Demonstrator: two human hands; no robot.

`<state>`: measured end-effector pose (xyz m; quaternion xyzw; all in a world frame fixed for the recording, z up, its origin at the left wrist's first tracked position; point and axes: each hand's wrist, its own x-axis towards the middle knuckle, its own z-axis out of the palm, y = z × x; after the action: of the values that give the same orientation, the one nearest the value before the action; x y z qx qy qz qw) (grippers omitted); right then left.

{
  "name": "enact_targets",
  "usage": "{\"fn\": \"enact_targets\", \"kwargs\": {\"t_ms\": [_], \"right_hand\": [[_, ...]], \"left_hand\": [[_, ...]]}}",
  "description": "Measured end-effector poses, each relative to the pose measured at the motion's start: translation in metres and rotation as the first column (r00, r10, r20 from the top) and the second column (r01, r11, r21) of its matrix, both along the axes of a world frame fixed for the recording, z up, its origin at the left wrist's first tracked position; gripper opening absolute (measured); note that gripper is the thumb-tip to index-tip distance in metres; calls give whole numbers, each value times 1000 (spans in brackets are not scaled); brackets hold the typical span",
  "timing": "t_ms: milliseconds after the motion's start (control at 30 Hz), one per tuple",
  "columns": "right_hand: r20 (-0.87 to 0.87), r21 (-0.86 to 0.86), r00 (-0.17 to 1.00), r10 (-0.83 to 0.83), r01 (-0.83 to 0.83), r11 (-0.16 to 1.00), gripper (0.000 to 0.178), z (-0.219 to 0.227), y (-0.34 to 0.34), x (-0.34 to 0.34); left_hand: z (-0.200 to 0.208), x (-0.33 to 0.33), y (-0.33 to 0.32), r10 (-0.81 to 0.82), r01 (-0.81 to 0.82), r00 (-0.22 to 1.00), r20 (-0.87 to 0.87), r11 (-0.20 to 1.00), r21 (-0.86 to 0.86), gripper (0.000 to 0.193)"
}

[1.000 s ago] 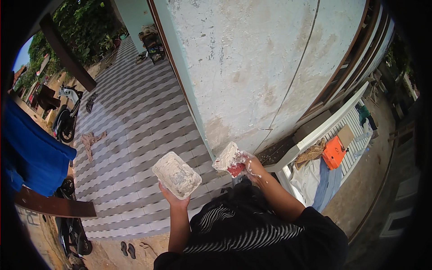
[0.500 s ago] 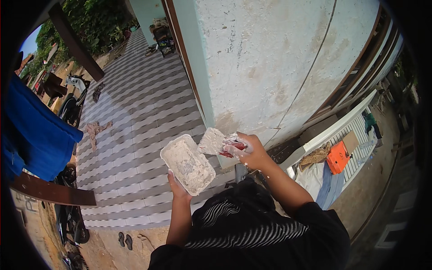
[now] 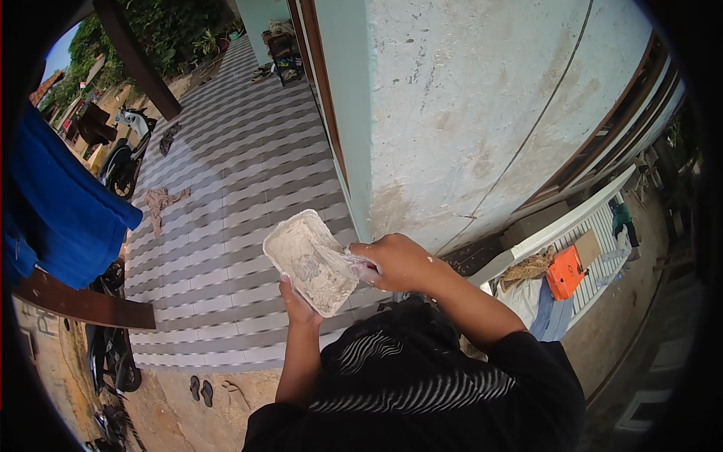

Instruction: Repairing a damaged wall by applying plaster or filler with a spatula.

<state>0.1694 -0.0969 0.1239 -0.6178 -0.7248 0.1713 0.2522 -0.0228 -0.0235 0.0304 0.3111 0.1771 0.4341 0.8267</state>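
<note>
tray (image 3: 310, 261): white, rectangular, smeared with pale paste, tilted, held in front of the wall (image 3: 467, 113) | left hand (image 3: 297, 305): under the tray, fingers closed on its lower edge | right hand (image 3: 399, 262): curled shut on crumpled wrap (image 3: 360, 264) touching the tray's right rim | orange box (image 3: 565, 273): on bench, lower right | blue cloth (image 3: 56, 211): far left

i looked down on a porch floor (image 3: 226, 196) tiled in grey and white stripes, bright in hard sunlight. a pale, weathered wall (image 3: 482, 113) with stains and a thin cable rose on my right, beside a brown-framed doorway (image 3: 320, 98). a blue cloth (image 3: 60, 211) hung at the left edge. a scooter (image 3: 124, 147) stood farther off, a rag (image 3: 160, 202) lay on the tiles, and sandals (image 3: 200, 389) sat on bare ground below. a white bench (image 3: 580, 233) held an orange object (image 3: 565, 273).
</note>
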Motion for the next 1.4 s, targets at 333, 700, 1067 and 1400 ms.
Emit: {"fn": "enact_targets", "kwargs": {"t_ms": [333,700,1067,1400], "right_hand": [[-459,-145,888,-29,-43,988,23,-12,16,14],[-826,-195,523,-210,84,977,21,-62,6,7],[-953,-302,-41,-300,158,940,27,-82,-2,-19],[-873,-444,-285,-396,128,887,26,-86,-4,-32]], "left_hand": [[8,10,-5,-2,-2,997,73,999,52,82],[-6,10,-3,172,-181,979,109,980,82,84],[-15,16,-6,350,-358,921,169,933,19,94],[-47,15,-19,468,-482,875,123,865,138,100]]}}
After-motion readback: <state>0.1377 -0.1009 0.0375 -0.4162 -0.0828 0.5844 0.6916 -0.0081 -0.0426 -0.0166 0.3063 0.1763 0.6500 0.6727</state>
